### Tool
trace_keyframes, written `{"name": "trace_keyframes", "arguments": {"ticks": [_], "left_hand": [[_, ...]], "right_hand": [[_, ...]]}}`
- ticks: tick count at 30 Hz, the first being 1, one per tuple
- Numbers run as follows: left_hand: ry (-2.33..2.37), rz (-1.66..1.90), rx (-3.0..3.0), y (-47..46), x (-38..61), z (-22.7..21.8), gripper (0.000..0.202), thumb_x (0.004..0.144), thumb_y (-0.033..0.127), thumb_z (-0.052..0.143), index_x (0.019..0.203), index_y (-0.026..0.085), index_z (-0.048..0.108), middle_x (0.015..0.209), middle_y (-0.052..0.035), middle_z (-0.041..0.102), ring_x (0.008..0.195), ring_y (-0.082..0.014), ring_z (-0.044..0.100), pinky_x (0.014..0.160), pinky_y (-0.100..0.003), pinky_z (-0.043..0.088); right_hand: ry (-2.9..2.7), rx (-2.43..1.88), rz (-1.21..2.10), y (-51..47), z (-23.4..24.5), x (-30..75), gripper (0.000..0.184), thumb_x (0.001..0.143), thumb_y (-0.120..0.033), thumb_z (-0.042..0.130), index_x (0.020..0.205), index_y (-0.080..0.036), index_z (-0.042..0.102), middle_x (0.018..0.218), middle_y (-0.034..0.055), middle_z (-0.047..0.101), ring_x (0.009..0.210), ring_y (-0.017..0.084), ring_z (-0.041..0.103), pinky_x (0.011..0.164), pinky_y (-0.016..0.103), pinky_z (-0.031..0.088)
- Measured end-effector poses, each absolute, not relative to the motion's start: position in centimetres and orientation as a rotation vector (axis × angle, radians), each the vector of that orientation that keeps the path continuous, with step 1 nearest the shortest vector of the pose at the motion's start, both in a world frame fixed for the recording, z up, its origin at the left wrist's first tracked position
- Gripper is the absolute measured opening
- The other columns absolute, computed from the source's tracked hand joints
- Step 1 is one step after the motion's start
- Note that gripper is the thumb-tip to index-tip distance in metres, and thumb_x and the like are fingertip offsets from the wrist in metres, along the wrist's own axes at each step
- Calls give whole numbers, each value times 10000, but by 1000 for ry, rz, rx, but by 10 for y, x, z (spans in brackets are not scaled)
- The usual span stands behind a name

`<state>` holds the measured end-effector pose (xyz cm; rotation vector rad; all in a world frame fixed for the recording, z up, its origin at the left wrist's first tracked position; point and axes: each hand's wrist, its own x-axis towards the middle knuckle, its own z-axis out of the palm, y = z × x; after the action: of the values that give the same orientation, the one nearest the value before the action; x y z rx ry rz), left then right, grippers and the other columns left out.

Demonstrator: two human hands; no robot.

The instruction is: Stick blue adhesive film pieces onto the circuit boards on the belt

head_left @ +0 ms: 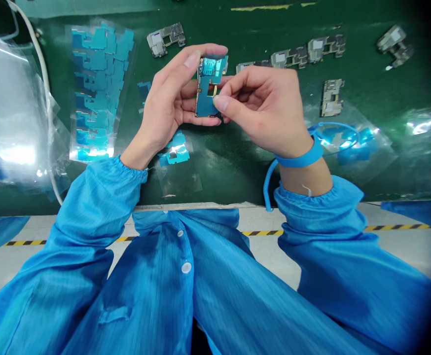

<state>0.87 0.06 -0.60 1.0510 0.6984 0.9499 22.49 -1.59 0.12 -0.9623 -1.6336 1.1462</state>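
A small blue circuit board with a teal film on its top is held upright above the green bench mat. My left hand cradles it from the left, fingers curled behind and the index finger over its top edge. From the right, my right hand pinches the board's lower edge with thumb and fingers. A blue wrist strap with a coiled cord sits on my right wrist.
A clear sheet of teal film pieces lies at the left, a loose piece under my left hand. Several bare grey boards lie along the back and right. Clear plastic bags sit far left and right.
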Motion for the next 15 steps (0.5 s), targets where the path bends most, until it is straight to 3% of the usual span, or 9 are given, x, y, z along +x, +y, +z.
{"name": "trace_keyframes", "arguments": {"ticks": [4,9,15], "left_hand": [[743,946,1056,-4,9,0,614,893,700,794,1341,286,720,1217,-27,886,890,-322,870,788,-465,784],[806,918,1055,-15,11,15,447,1031,623,665,1344,306,702,1284,12,873,998,-301,879,856,-429,776],[800,930,1025,-19,13,21,391,1048,583,669,1315,298,704,1245,22,880,969,-279,885,839,-404,782]], "right_hand": [[-1638,-1023,1129,-17,2,224,390,906,-576,941,820,-253,739,913,17,765,767,164,677,698,338,621],[-1655,-1015,1123,-17,3,225,371,890,-550,961,813,-267,734,899,13,749,793,187,692,696,354,621],[-1643,-999,1129,-18,3,224,386,912,-568,938,817,-256,731,886,22,738,780,183,681,694,355,606]]}}
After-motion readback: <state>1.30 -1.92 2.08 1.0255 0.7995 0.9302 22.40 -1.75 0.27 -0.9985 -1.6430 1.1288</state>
